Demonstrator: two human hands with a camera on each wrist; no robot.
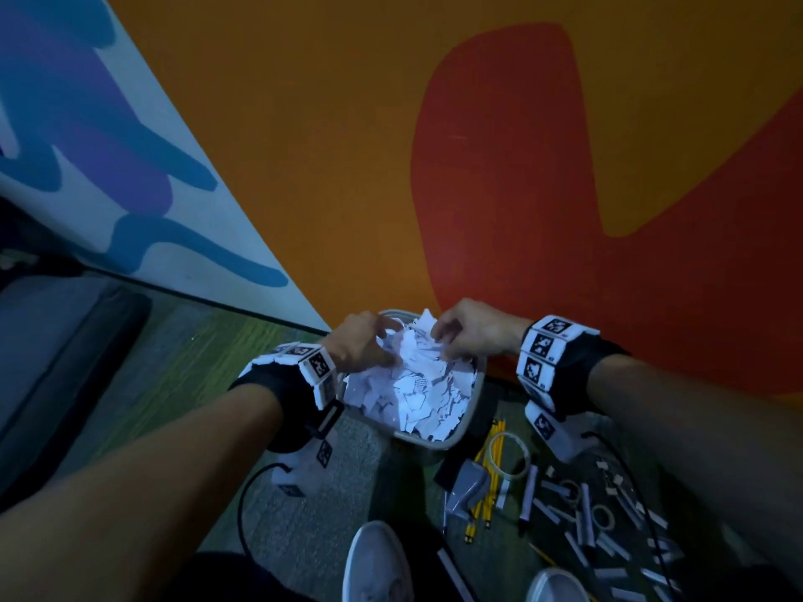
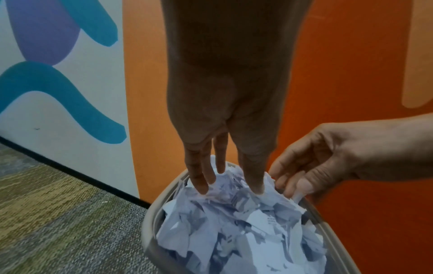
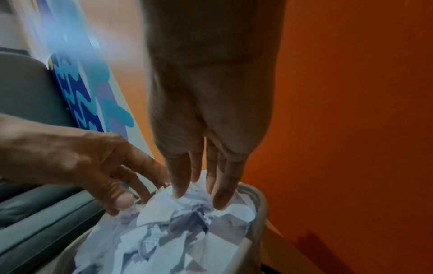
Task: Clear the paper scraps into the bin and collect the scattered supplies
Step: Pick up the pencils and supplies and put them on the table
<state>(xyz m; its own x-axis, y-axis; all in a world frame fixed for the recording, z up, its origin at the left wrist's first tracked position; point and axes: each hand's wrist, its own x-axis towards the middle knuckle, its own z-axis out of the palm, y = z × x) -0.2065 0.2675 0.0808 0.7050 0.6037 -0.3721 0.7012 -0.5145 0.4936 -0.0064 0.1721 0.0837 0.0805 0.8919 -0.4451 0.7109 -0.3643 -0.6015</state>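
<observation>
A grey bin point(image 1: 471, 410) point(image 2: 150, 218) point(image 3: 260, 196) stands on the carpet against the orange wall, heaped to the rim with white paper scraps point(image 1: 413, 393) point(image 2: 246, 228) point(image 3: 178, 231). Both hands are over its far edge. My left hand point(image 1: 386, 345) point(image 2: 230, 185) point(image 3: 131, 202) has its thumb and fingertips sunk into the top of the heap, pinching scraps. My right hand point(image 1: 443, 341) point(image 2: 295, 189) point(image 3: 199, 196) pinches a scrap at the heap's right side.
Right of the bin the floor holds yellow pencils point(image 1: 486, 484), a clear tape roll point(image 1: 508, 454), a grey dispenser point(image 1: 467, 484), a smaller tape roll point(image 1: 602, 517) and several markers and paper strips point(image 1: 578, 514). My shoes point(image 1: 376, 562) are below. A grey seat point(image 1: 65, 341) lies left.
</observation>
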